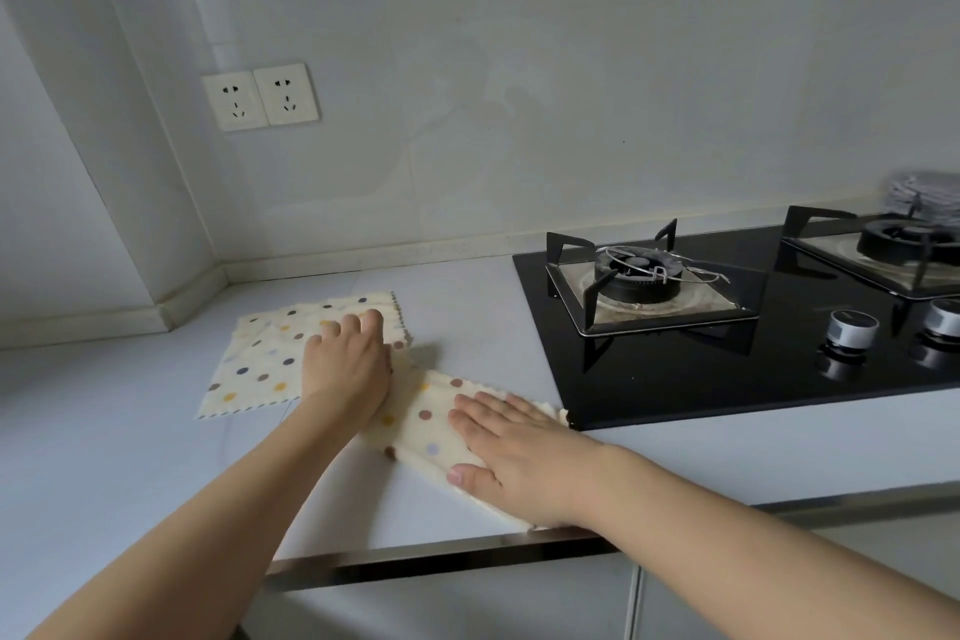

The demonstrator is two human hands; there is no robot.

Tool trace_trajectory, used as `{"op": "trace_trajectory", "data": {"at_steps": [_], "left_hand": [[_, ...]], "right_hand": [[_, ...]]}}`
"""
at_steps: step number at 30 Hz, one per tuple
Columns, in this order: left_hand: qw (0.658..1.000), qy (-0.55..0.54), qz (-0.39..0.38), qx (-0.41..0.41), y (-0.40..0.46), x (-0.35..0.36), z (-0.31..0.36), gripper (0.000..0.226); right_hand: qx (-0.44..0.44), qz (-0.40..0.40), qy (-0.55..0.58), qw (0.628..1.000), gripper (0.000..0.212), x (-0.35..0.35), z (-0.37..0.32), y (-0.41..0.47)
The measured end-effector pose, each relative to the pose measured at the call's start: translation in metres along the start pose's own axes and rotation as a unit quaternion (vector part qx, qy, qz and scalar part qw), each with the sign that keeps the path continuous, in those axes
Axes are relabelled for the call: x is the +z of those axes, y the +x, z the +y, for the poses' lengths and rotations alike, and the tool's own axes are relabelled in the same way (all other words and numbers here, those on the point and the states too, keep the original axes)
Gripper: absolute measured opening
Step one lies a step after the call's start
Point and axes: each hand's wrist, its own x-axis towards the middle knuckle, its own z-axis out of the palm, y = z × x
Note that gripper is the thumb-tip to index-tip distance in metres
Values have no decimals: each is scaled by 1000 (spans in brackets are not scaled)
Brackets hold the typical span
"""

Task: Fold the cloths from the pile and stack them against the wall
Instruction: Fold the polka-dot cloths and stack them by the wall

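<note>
A: Quick pass. Where are the cloths?

B: Two cream polka-dot cloths on the white surface (pixel 130 442). Far cloth (pixel 270 359) lies spread flat toward the corner, apart from the wall. Near cloth (pixel 421 426) is a narrower folded strip running diagonally toward the front edge, its far-right corner touching the black hob (pixel 727 369).

A: Left hand?

B: Left hand (pixel 345 369) is over the right edge of the far cloth, where the two cloths meet. Fingers curled down onto the fabric; can't tell if it pinches or just presses.

A: Right hand?

B: Right hand (pixel 514 457) lies flat, palm down, fingers straight, thumb out, pressing the near cloth. Not gripping.

A: Anything else?

B: Gas hob to the right: two burners, front burner (pixel 644 276) with a wire ring on it, two silver knobs (pixel 852 327). Double wall socket (pixel 260 96) up left. A grey stack of something (pixel 930 195) at the far right by the wall, blurred, can't identify it.
</note>
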Motion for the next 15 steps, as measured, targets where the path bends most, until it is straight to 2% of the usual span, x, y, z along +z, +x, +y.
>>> {"op": "trace_trajectory", "data": {"at_steps": [2,3,5,8,12,14,15], "left_hand": [[987,-124,83,67,-23,-3,-4,15],[972,-200,75,96,-36,-2,-7,17],[956,-268,-21,121,-61,1,-16,19],[962,-210,-116,130,-70,6,-32,36],[945,-205,-212,145,-62,-4,-38,47],[942,-185,-235,152,-55,-6,-44,49],[949,-157,-219,162,-54,-10,-47,52]], "right_hand": [[2,-1,0,1000,69,1,0,0],[5,0,-3,1000,69,2,1,1],[12,-3,-2,1000,69,2,1,1],[25,-7,-6,1000,72,2,-1,-2],[40,-22,8,999,87,1,-12,-17],[24,-44,11,999,102,-2,-15,-30],[11,-55,11,998,108,-5,-13,-36]]}}
